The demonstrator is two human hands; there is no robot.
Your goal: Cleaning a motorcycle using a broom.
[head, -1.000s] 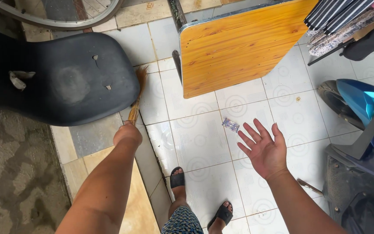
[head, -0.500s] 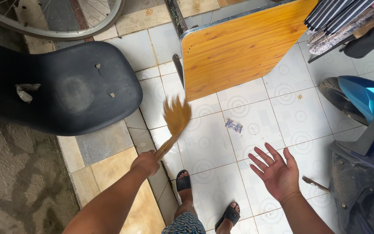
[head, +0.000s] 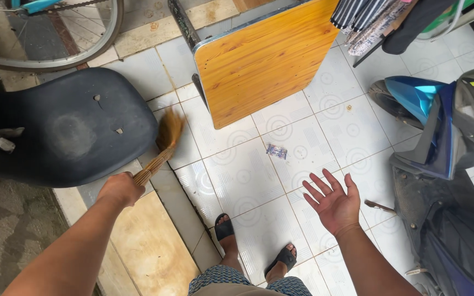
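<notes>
The person's left hand (head: 120, 189) is clenched around the handle of a small straw broom (head: 160, 147), whose bristles fan out over the white floor tiles (head: 248, 181) right at the edge of a black plastic chair seat (head: 67, 129). The right hand (head: 333, 203) is released, palm up and fingers spread, hovering over the tiles with nothing in it. Judging from the floor, the sweeping looks far from finished: a small crumpled wrapper (head: 276, 151) lies on the tiles well apart from the bristles, between the broom and the right hand, a brown speck sits further out near the scooter (head: 440, 137), and a thin stick-like scrap (head: 379, 206) rests just beside the scooter's base. No gathered pile of dirt shows anywhere. Room for the broom is tight on most sides: the chair seat crowds the left, a tilted wooden tabletop (head: 259, 63) hangs over the far tiles, the scooter closes off the right, and a raised tan step (head: 144, 241) runs along the left edge of the tiled patch. The open stretch is the middle band of tiles in front of the sandalled feet (head: 226, 227).
</notes>
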